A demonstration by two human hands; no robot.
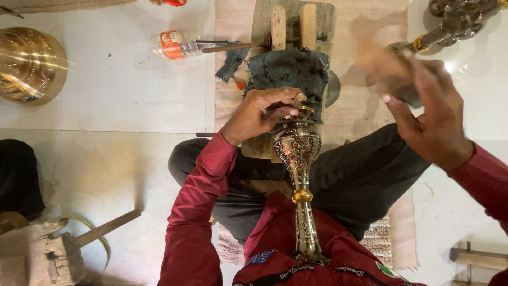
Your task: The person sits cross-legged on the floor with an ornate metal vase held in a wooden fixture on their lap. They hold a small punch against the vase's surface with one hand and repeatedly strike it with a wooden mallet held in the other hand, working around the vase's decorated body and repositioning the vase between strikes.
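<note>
white tiled floor (116, 90) fills the view, with one beige woven mat (365, 32) running under the seated person's crossed legs. one tall engraved brass vase (298, 159) lies tilted along the lap, its foot against the red shirt and its neck resting on one dark padded wooden block (288, 71) that stands on the mat. the left hand (262, 114) sits at the vase's neck, its fingers (283, 103) closed together around one small punch-like tool pressed to the rim. the right hand (431, 122) is raised well apart to the right, fingers wrapped around one hammer (394, 71), which is blurred. one clear plastic bottle with an orange label (174, 45) lies on the floor left of the block. one large round brass bowl (29, 63) sits at the far left edge. one wooden mallet with a pale handle (74, 243) lies at the lower left. one more metal vessel (455, 21) shows at the top right, too cropped to make out further.
</note>
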